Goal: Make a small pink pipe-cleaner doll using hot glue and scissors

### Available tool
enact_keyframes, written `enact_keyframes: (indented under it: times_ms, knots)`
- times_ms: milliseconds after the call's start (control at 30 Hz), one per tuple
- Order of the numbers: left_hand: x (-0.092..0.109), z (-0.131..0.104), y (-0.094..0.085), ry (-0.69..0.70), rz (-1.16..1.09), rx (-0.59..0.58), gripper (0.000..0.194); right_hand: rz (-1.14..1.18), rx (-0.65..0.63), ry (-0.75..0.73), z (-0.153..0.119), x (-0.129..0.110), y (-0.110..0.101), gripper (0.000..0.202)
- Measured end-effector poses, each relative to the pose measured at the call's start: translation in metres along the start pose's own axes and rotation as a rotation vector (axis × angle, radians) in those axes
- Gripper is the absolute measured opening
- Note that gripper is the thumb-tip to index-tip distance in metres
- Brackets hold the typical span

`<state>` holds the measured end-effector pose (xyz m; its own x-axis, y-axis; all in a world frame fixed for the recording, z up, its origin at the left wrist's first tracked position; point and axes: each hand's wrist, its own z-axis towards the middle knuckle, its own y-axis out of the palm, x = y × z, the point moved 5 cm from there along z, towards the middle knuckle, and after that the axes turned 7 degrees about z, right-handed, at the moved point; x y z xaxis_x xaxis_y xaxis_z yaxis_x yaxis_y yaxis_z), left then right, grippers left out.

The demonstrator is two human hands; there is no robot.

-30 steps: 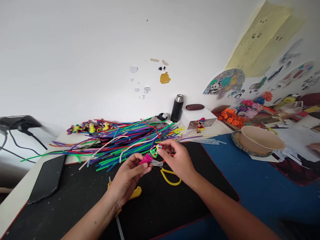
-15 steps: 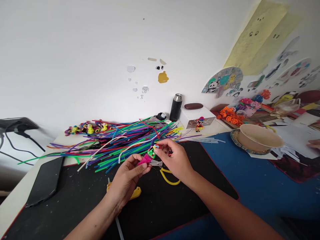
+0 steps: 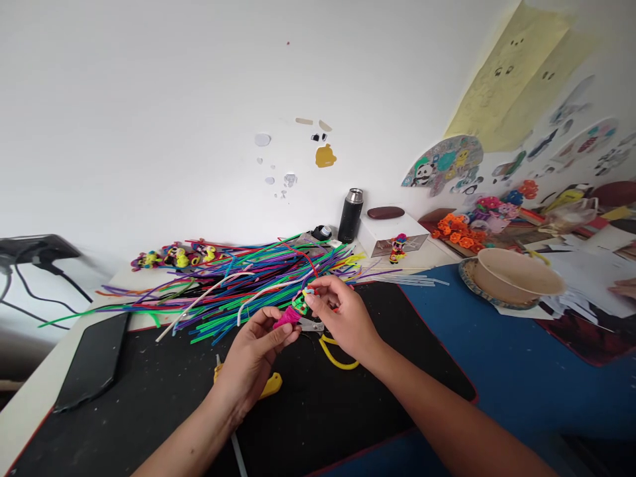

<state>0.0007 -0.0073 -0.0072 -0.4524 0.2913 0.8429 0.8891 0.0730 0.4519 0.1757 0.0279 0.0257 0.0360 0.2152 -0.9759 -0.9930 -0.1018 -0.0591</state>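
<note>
Between my hands is a small pipe-cleaner figure (image 3: pixel 288 317) with a pink lower part and a green, yellow and red upper part. My left hand (image 3: pixel 258 341) grips its pink end between thumb and fingers. My right hand (image 3: pixel 340 311) pinches the upper end, its fingertips covering part of it. Yellow-handled scissors (image 3: pixel 339 356) lie on the black mat (image 3: pixel 163 411) just below, partly behind my right hand. Under my left wrist rests a yellow hot glue gun or similar tool (image 3: pixel 271 385), mostly hidden. Behind my hands spreads a pile of coloured pipe cleaners (image 3: pixel 218 291).
A phone (image 3: pixel 93 361) lies on the left. Several finished figures (image 3: pixel 179 254) sit behind the pile; another (image 3: pixel 398 249) stands before a white box (image 3: pixel 365 235). Near it is a black thermos (image 3: pixel 350 217). A beige bowl (image 3: pixel 519 278) is on the right, beside a person's hand (image 3: pixel 625 289).
The view has shifted very slightly. Both hands keep the same hold on the figure, with hardly any movement.
</note>
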Motion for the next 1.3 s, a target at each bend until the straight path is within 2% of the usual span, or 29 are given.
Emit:
enact_keyframes:
  times_ms: [233, 400, 767, 1100, 1300]
  knots:
    - [0.002, -0.001, 0.001, 0.044, 0.074, 0.038, 0.043, 0.18, -0.06, 0.039, -0.001, 0.0, 0.008, 0.032]
    - [0.003, -0.001, 0.001, 0.079, 0.155, 0.056, 0.041, 0.234, -0.058, 0.058, -0.002, 0.004, 0.012, 0.031]
    - [-0.004, -0.001, 0.002, 0.046, 0.178, -0.017, 0.043, 0.243, -0.032, 0.079, -0.003, 0.007, 0.014, 0.032]
    - [-0.002, -0.001, 0.002, 0.026, 0.147, -0.005, 0.042, 0.284, -0.049, 0.077, -0.003, 0.007, 0.016, 0.034]
    - [0.001, -0.001, 0.001, 0.061, 0.15, 0.0, 0.041, 0.332, -0.061, 0.074, -0.003, 0.01, 0.018, 0.032]
